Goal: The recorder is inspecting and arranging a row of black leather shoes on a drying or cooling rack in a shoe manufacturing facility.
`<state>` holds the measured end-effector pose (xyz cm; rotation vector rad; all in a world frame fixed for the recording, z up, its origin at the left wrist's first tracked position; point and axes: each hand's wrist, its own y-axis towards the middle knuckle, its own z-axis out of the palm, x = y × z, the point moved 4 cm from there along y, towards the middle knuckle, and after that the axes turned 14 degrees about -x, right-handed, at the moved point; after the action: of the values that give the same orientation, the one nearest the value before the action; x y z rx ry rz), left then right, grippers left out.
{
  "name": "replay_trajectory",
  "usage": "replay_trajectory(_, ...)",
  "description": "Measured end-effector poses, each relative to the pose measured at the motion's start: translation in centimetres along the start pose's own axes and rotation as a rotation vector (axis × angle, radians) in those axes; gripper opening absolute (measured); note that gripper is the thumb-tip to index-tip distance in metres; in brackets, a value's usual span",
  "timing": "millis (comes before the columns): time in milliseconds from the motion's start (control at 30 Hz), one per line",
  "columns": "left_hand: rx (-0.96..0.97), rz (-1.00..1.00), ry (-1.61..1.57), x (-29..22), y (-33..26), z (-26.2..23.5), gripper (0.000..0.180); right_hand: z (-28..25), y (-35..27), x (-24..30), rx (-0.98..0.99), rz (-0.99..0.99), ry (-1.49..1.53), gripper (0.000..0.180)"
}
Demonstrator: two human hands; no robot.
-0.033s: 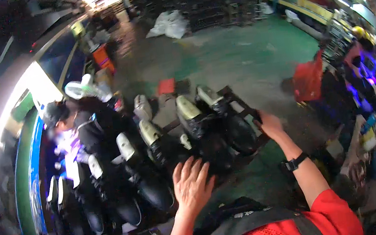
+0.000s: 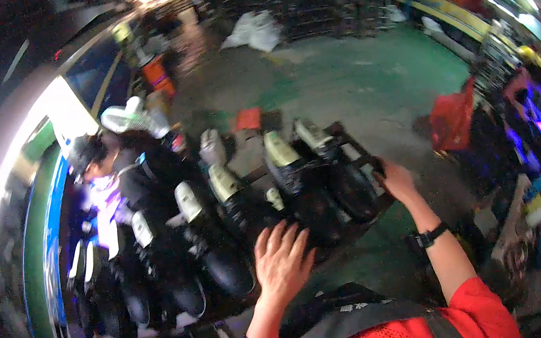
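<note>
Several black rubber boots with pale insoles (image 2: 286,187) lie in rows on a dark slatted rack (image 2: 349,141), soles outward, likely so each pair stays sorted. The left hand (image 2: 281,260) hovers over the near boots, its grip wide and empty. The right hand (image 2: 393,180) clasps the rack's far edge, seemingly steadying it. A seated co-worker in dark clothes (image 2: 128,181) works beside the rack.

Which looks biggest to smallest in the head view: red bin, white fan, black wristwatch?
1. red bin
2. white fan, somewhat smaller, though distance from the camera differs
3. black wristwatch, clearly smallest
</note>
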<state>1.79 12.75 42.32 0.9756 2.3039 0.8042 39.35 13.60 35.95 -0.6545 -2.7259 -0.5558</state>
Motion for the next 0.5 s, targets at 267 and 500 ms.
replay_trajectory(267,-0.149,-0.019,-0.065,0.1,-1.0,0.3,0.033,0.1,0.6,-1.0,-0.02,-0.015,0.022,0.047)
replay_trajectory(500,-0.158,-0.02,-0.034,-0.2,-1.3,0.5,0.029,0.7,0.8,-1.6,-0.094,-0.094,0.052,0.046)
